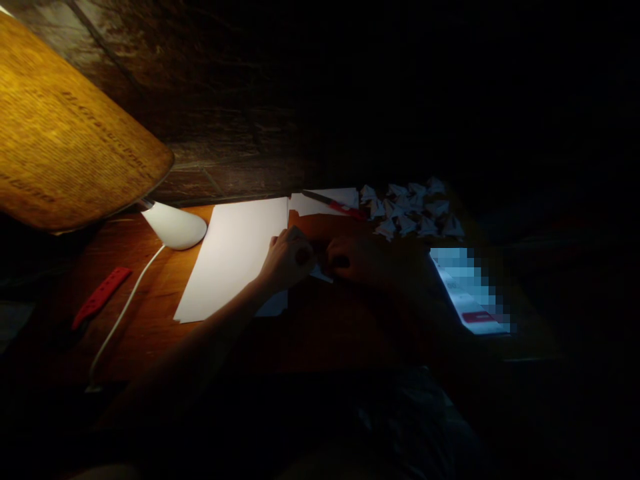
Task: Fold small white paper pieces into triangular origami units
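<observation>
Finished-looking pile: about a dozen small, pointy, folded white paper pieces [427, 227] sit bunched at the far right of the brown wooden surface [160, 300], so I'd call a good chunk of the folding done.
Piece in hand: a small white paper piece [321, 274] is between the two hands, near the middle of the surface. One corner pokes out, and I'd guess it's partway folded, but the creases are too dark to read.
Left hand [293, 257]: fingers curled in tight, looks like a pinch on that piece.
Right hand [353, 260]: fingers bent, right beside the paper, but it's so shadowy I can't tell if they've actually got a grip.
Paper left: plain white flat sheets [235, 260] lie by the left hand, plus smaller white paper [325, 198] farther back, all looking unfolded, so there's plenty to go if it all gets used.
Cutter: a red-handled tool with a dark blade [353, 212], maybe scissors, lies across the smaller paper, nobody touching it.
Light: yellow printed lampshade [75, 133] at left; the right side's super dim.
</observation>
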Demonstrator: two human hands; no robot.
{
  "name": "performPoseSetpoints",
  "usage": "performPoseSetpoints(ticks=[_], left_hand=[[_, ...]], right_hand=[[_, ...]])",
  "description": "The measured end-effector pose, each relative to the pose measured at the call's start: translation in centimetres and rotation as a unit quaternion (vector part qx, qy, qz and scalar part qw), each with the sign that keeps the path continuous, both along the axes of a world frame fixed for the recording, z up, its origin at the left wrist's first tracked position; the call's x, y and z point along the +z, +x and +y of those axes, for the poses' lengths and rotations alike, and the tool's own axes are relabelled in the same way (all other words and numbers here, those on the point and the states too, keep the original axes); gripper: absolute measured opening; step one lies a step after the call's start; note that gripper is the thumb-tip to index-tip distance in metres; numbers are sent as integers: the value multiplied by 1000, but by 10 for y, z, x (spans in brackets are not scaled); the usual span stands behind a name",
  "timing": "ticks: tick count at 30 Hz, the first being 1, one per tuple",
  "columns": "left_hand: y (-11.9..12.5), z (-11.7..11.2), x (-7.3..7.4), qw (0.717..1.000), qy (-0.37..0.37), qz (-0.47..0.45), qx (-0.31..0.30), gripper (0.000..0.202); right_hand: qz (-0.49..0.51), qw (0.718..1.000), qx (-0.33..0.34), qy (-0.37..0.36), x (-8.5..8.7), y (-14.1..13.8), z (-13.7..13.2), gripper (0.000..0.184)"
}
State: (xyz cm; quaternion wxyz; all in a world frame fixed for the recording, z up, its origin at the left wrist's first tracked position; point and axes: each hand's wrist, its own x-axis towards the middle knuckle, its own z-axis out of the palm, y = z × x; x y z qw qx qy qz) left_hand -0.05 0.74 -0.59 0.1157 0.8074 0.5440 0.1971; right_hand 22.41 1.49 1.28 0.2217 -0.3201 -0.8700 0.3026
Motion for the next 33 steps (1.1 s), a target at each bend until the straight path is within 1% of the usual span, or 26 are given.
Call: performPoseSetpoints(ticks=[10, 14, 18, 21, 23, 25, 27, 30, 33], left_hand=[[3, 0, 0, 1000, 2, 10, 8, 4], [4, 0, 1, 1000, -1, 13, 12, 6], [4, 0, 1, 1000, -9, 12, 16, 8], [4, 0, 2, 1000, -9, 3, 16, 6], [3, 0, 2, 1000, -5, -7, 14, 13], [3, 0, 1, 1000, -1, -17, 9, 23], [3, -1, 0, 1000, 4, -26, -5, 29], [2, -1, -1, 999, 18, -20, -33, 22], [-2, 1, 2, 998, 30, 13, -61, 16]], right_hand=[[1, 1000, 5, 7, -2, 0, 2, 12], [12, 1000, 4, 11, -5, -1, 2, 15], [-13, 1000, -2, 18, -7, -2, 1, 13], [-36, 999, 6, 22, -4, -1, 0, 14], [-43, 999, 16, 24, -2, -1, -1, 15], [-49, 998, 14, 23, 0, -1, -2, 15], [-52, 998, 11, 20, 0, 0, -2, 15], [-42, 999, 19, 21, -2, -1, -1, 15], [-39, 999, 18, 22, -4, -1, 0, 14]])
